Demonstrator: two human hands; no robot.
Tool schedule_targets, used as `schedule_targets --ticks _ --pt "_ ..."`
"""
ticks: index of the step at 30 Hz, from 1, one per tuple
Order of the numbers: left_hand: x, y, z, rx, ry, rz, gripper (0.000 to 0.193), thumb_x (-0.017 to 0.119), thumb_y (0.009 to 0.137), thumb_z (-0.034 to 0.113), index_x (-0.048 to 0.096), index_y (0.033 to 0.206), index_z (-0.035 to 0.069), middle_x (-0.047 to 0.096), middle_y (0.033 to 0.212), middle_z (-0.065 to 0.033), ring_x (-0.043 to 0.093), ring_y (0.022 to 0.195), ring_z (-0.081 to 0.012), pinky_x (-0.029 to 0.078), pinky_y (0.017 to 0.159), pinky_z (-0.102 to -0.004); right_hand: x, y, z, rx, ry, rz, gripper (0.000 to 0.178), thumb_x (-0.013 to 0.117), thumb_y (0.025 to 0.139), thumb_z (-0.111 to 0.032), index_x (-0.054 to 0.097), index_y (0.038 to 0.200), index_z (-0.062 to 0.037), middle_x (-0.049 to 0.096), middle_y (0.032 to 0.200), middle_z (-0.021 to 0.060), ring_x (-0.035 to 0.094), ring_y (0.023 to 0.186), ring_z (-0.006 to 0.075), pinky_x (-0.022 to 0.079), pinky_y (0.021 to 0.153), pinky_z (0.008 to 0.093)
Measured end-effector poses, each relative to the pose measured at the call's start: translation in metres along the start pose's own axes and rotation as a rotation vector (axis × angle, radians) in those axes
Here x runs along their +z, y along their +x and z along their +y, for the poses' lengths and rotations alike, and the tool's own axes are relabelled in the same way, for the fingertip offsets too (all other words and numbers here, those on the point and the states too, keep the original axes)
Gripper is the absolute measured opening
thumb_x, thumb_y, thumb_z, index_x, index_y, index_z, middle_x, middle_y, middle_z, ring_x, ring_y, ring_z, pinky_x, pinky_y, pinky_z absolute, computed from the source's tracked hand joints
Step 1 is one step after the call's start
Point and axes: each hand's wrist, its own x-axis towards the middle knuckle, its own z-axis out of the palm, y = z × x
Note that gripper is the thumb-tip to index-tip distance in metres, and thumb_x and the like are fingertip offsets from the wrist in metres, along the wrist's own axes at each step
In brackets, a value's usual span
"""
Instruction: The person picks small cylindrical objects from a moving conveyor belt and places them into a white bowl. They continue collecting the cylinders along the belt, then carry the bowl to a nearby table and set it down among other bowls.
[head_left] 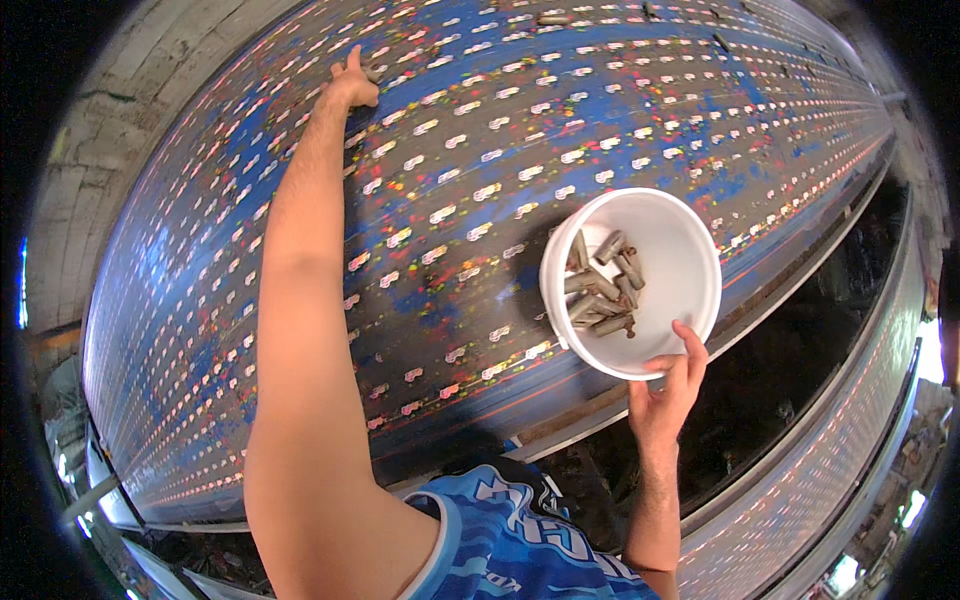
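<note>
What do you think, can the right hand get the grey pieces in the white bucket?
Probably yes: the white bucket is open on top, and nothing seems to cover the grey pieces inside. The right hand is holding the bucket's near edge, though, so it would likely need to let go first.

White lettering [540, 530] across blue shirt [468, 545]; small printed marks [487, 192] on patterned sheet [440, 302], unreadable.

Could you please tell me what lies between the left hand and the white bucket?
The head view shows only the patterned surface between the left hand and the white bucket, without loose pieces.
</note>
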Motion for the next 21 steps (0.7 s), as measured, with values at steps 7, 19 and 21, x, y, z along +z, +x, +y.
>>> schedule_targets --ticks 7,19,21 --pt "0.0 -0.037 0.049 0.011 0.084 -0.158 0.062 0.076 0.086 0.018 0.054 0.144 0.023 0.028 0.166 -0.0196 0.058 0.132 -0.0444 0.063 0.093 -0.0557 0.001 0.001 0.0 -0.018 0.04 0.005 0.031 0.081 0.072 0.005 0.059 0.092 -0.0061 0.055 0.148 0.0204 0.051 0.141 0.0444 0.044 0.115 0.053" --pt "0.006 -0.333 0.109 0.417 -0.942 -0.487 0.051 0.076 0.083 0.0 0.062 0.129 0.015 0.056 0.116 -0.0024 0.059 0.105 -0.0169 0.053 0.09 -0.0313 -0.033 0.004 0.038 -0.211 0.239 -0.028 0.034 0.088 0.067 0.003 0.062 0.088 -0.0065 0.062 0.14 0.0134 0.052 0.139 0.0479 0.047 0.112 0.0559" --pt "-0.051 -0.394 0.158 0.572 -1.051 -0.403 0.048 0.073 0.086 -0.005 0.061 0.129 0.012 0.056 0.118 0.0008 0.059 0.108 -0.0131 0.053 0.091 -0.0289 -0.041 0.009 0.053 -0.252 0.267 -0.068 0.033 0.088 0.068 0.002 0.063 0.089 -0.0076 0.063 0.14 0.0124 0.053 0.14 0.0469 0.048 0.112 0.0558"
